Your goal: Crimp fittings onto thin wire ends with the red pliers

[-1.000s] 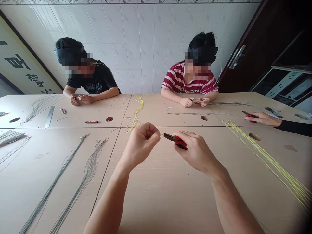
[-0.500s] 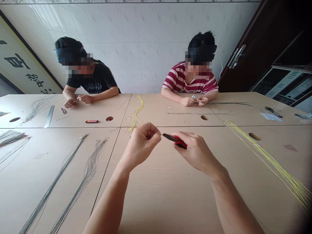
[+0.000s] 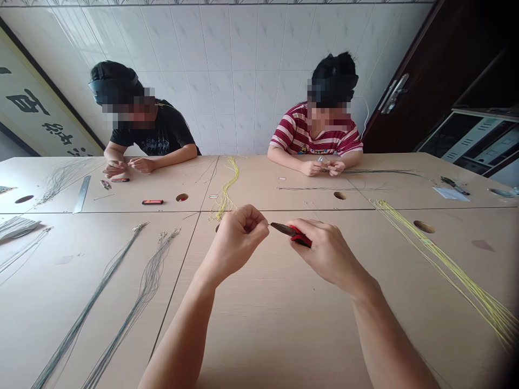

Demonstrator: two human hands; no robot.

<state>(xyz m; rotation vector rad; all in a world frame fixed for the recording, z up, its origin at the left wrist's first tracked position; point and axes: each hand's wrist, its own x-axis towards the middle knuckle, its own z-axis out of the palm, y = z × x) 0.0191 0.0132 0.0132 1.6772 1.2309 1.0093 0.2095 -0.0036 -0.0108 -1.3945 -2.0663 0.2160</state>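
Note:
My right hand (image 3: 324,246) is wrapped round the red handles of a pair of pliers (image 3: 284,229), whose dark jaws point left. Close to the jaw tips, my left hand (image 3: 239,237) pinches something too small to make out; a tiny bit of it shows between the fingertips and the pliers. Both hands are held above the table. Just behind my left hand lies a bundle of yellow cords (image 3: 227,189). Another yellow bundle (image 3: 441,254) stretches across the table on my right.
Two grey cord bundles (image 3: 103,292) (image 3: 141,292) lie at left. Across the wooden table (image 3: 275,324) sit two people (image 3: 170,129) (image 3: 316,132), working with their hands. A steel ruler (image 3: 82,193), a red-black lighter-like item (image 3: 153,202) and round holes (image 3: 424,226) are on the tabletop.
My hands and the pliers have hardly moved. At far left, the co-worker's hand has lifted slightly left, and a second red-black item now lies beside it.

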